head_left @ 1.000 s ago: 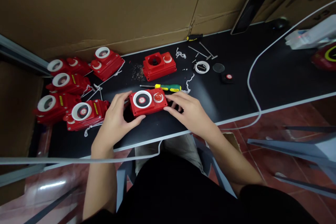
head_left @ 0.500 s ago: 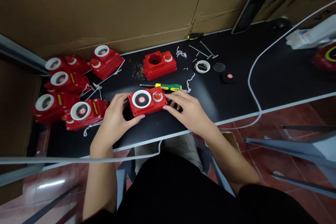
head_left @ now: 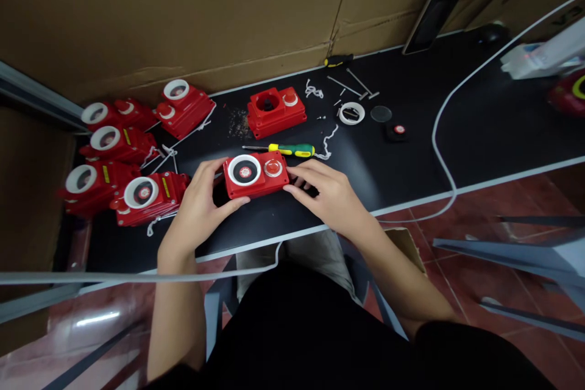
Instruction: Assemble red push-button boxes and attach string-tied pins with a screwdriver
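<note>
A red box-shaped unit (head_left: 256, 178) with a white ring round a black dial and a clear-capped red knob is between my hands near the table's front. My left hand (head_left: 197, 210) grips its left end, thumb along the front edge. At the other end, my right hand (head_left: 326, 194) holds the right side with thumb and fingers. Just behind it lies a green and yellow screwdriver (head_left: 292, 150), its tip to the left. Farther back sits a second red unit (head_left: 276, 122), its round opening without a white ring.
Several finished-looking red units (head_left: 150, 198) crowd the table's left side. To the right lie a loose white ring (head_left: 351, 113), a clear disc (head_left: 381, 114), a black dial piece (head_left: 398, 131), metal rods (head_left: 361, 84) and white string (head_left: 327, 143). A white cable (head_left: 436, 134) crosses the right side.
The view has shifted slightly. Both hands keep the same hold on the red unit, and nothing else has visibly moved.
</note>
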`<act>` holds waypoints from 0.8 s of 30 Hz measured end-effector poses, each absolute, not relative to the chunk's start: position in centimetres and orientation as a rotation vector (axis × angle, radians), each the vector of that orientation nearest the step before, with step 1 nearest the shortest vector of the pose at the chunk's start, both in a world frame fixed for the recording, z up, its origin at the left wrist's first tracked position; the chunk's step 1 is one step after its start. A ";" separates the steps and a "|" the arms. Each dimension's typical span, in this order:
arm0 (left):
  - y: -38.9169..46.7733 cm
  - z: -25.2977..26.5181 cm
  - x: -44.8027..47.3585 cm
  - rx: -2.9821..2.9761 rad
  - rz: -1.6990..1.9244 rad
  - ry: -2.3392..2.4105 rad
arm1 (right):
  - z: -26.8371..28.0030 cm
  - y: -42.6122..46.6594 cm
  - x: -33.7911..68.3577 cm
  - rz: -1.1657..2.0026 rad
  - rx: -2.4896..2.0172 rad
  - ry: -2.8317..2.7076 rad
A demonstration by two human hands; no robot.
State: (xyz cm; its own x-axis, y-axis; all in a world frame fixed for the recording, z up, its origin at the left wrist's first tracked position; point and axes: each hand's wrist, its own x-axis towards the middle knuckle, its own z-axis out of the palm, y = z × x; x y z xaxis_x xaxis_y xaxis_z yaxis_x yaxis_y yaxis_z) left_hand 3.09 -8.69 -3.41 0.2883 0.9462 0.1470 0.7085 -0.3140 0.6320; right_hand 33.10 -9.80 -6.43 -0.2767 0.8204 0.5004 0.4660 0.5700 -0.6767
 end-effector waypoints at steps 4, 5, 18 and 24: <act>-8.8 -3.2 3.2 2.126 0.702 1.496 | -6.6 -9.8 33.1 0.512 -1.041 -1.918; -8.8 -3.1 3.2 2.127 0.701 1.498 | -6.6 -9.8 33.1 0.513 -1.041 -1.916; -9.0 -3.4 3.2 2.115 0.682 1.520 | -6.6 -10.1 33.1 0.557 -1.085 -1.832; -9.9 -4.5 2.6 2.052 0.699 1.578 | -5.8 -10.1 36.2 0.343 -1.217 -1.718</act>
State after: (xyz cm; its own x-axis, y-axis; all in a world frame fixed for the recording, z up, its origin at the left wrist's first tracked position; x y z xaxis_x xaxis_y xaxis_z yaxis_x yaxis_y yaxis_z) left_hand 2.63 -9.88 -4.53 0.2145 0.9697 0.1170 0.7382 -0.2394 0.6307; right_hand 36.16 -10.06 -5.75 -0.0341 0.8404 0.5409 0.5684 0.4614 -0.6812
